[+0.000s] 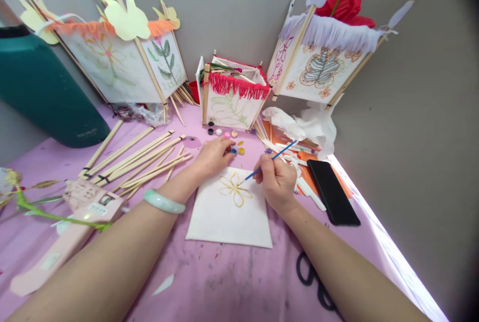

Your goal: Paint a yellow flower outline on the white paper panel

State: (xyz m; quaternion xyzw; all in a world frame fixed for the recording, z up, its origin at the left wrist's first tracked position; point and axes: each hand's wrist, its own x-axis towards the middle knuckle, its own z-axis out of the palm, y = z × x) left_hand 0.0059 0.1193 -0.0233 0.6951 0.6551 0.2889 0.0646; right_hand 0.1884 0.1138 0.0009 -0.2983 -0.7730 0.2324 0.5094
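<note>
Paintbrush point(282, 151) pinched in our curled right hand point(277, 181), we trace the flower point(235, 189) lightly; our half-curled left hand point(214, 157) possibly steadies blue paint point(234, 151).

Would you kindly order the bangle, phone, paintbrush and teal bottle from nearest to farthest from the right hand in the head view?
1. Paintbrush, held in the right hand.
2. Phone, to its right.
3. Bangle, to its left.
4. Teal bottle, far left.

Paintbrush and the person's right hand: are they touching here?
Touching. The head view shows it: the right hand pinches the paintbrush between thumb and fingers, its blue handle sticking out beyond the grip.
</note>
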